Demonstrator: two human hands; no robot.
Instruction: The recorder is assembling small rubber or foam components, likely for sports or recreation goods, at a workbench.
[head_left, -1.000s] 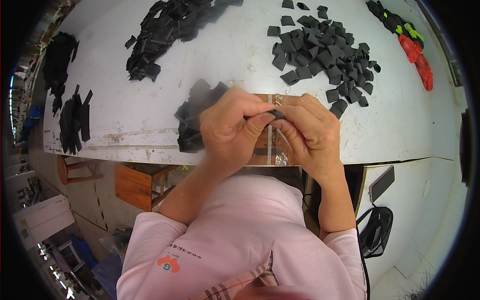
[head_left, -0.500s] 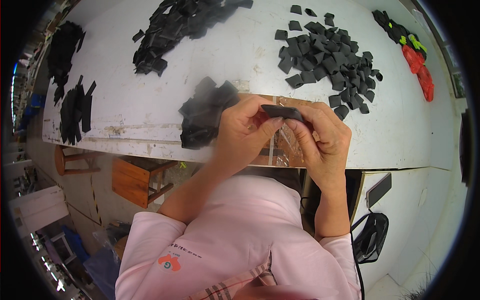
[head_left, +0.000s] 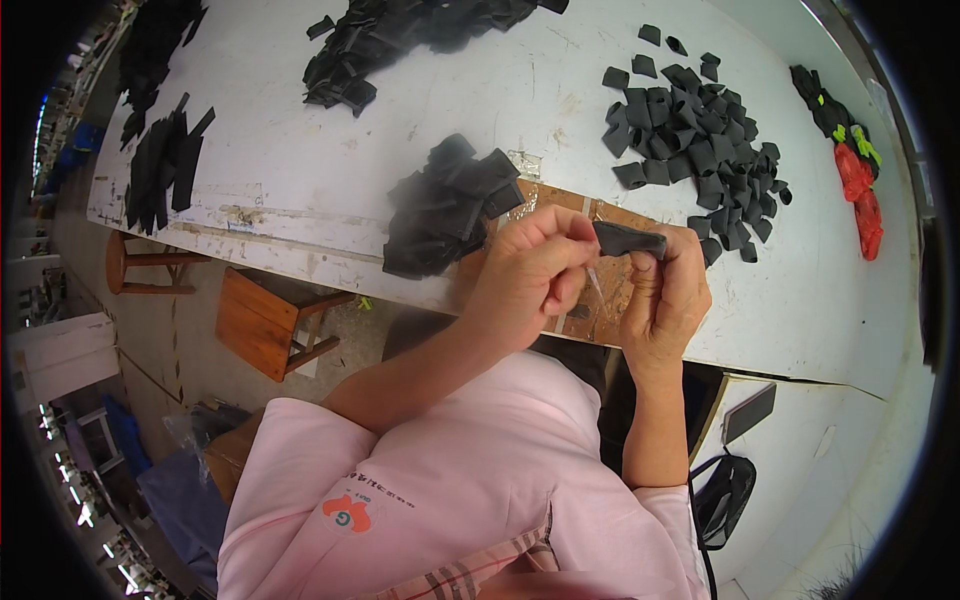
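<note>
A small folded piece of black fabric [head_left: 630, 240] is held above the brown board by my right hand [head_left: 668, 295], its thumb pressing from below and its fingers behind the right end. My left hand [head_left: 545, 262] is closed in a pinch right at the fabric's left end. Whether its fingertips grip the fabric's corner or something too small to see, I cannot make out. Beneath both hands lies the brown board [head_left: 555, 205] with clear tape on it. A pile of black fabric pieces [head_left: 440, 215] sits beside my left hand, partly over the board.
Many folded black pieces [head_left: 690, 140] are heaped at the far right of the white table [head_left: 300, 170]. More black strips lie in piles at the far middle [head_left: 400, 35] and left [head_left: 160, 170]. A red bag [head_left: 855, 190] rests at the right edge. A wooden stool [head_left: 260, 325] stands below.
The whole view has shifted, so the table appears turned and the piles sit elsewhere in it. My left hand's fingers have curled and slid to the fabric's left end; my right hand keeps its hold.
</note>
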